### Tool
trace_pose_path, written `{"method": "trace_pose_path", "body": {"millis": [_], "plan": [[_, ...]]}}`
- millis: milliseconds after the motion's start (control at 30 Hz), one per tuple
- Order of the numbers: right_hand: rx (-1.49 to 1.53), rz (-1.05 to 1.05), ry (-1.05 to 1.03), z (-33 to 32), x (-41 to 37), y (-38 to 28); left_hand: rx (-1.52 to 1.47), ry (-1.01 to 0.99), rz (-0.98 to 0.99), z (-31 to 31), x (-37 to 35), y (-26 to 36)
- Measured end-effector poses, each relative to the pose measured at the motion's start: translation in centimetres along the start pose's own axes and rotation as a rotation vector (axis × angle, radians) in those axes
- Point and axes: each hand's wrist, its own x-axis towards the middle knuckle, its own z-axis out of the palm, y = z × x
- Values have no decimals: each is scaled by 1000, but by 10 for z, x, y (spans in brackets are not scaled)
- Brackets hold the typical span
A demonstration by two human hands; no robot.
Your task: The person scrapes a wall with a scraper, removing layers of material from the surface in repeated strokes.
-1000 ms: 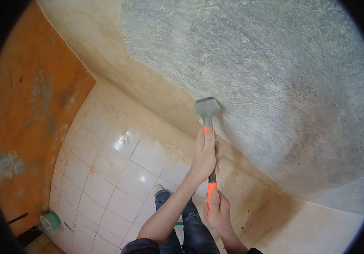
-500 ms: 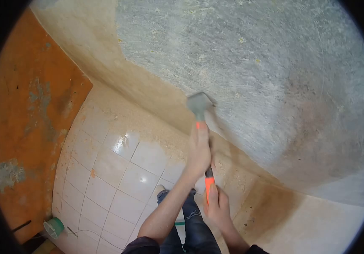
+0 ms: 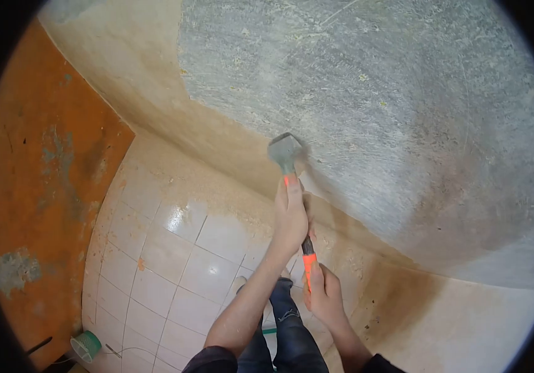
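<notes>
Wrapping fingers round the handle (image 3: pixel 307 247), the left hand (image 3: pixel 290 217) grips beyond the right hand (image 3: pixel 325 296), likewise clenched. Scraper blade (image 3: pixel 285 149) stands at the near-left edge of the grey patch (image 3: pixel 366 93); scraping appears in hand, next calling for steady pressure.

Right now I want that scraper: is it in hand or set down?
In hand: the left hand and right hand both wrap around the scraper.

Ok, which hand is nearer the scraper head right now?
The left hand: it grips just below the scraper head, whereas the right hand holds the orange grip farther down the handle.
</notes>
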Motion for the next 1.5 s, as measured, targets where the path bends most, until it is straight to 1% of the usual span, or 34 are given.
{"method": "trace_pose_path", "body": {"millis": [33,67,100,133,200,267,300,367,400,467,533,600,633,667,700,733,800,867,933,1000,1033,1067,1133,1167,1200,1267,1300,1333,1400,1467,1500], "plan": [[-61,-58,-20,-1,7,-2,-22,1,-10,-1,2,10],[-72,-62,-26,0,4,-1,-50,11,-18,-1,4,16],[-29,-18,-8,3,-7,5,-51,12,-23,0,-2,14],[25,15,10,8,-11,6,-47,-38,-55,1,-6,13],[31,53,38,12,-10,1,-41,-85,-95,-3,-5,13],[-85,-80,1,8,9,0,-31,-14,27,-9,9,15],[-92,-86,-4,10,5,0,-36,-10,36,-9,8,15],[55,6,-10,19,-11,1,6,-32,-79,-8,-3,14],[58,3,-12,19,-5,-3,9,-32,-76,-10,3,17],[-71,-62,2,17,5,-6,-36,-28,-1,-13,9,18],[-71,-47,-10,16,3,-4,-24,-9,12,-11,6,21],[35,28,-6,21,-11,0,-23,-43,-69,-8,-4,20],[50,51,32,23,-13,0,-19,-39,-58,-9,5,18],[57,57,25,22,-8,-6,-1,-1,8,-13,14,10],[2,25,4,19,1,-14,22,29,65,-14,14,13],[-64,-18,-22,15,9,-19,26,30,66,-15,14,16],[-25,-18,-21,13,-1,-3,-63,-2,-22,-12,9,26],[41,14,-11,16,-8,-2,-51,-30,-31,-5,3,20],[14,54,-14,11,-1,-9,-47,-51,-66,-5,1,18],[-142,-154,-33,6,22,-12,-94,98,-14,-9,16,26],[-158,-175,-18,9,20,-9,-140,57,-19,-12,17,26],[-158,-174,-26,7,14,-5,-139,64,-17,-11,13,22],[-12,-7,-54,9,4,-3,-71,-35,-44,-8,3,18],[-43,0,-43,7,8,-9,-39,10,-31,-8,7,18],[-39,5,-45,7,16,-16,-35,14,-35,-12,14,24],[-131,-149,-97,6,42,-28,-140,84,66,-19,33,40],[-206,-249,-57,7,40,-18,-138,85,75,-16,28,38],[-202,-258,-65,7,29,-13,-91,61,37,-12,18,32],[53,41,-101,10,7,-7,2,11,-50,-9,4,24],[15,31,-98,12,17,-9,-38,-13,-49,-17,14,26],[-47,-38,-91,15,29,-18,-76,20,-13,-24,25,33]]}}
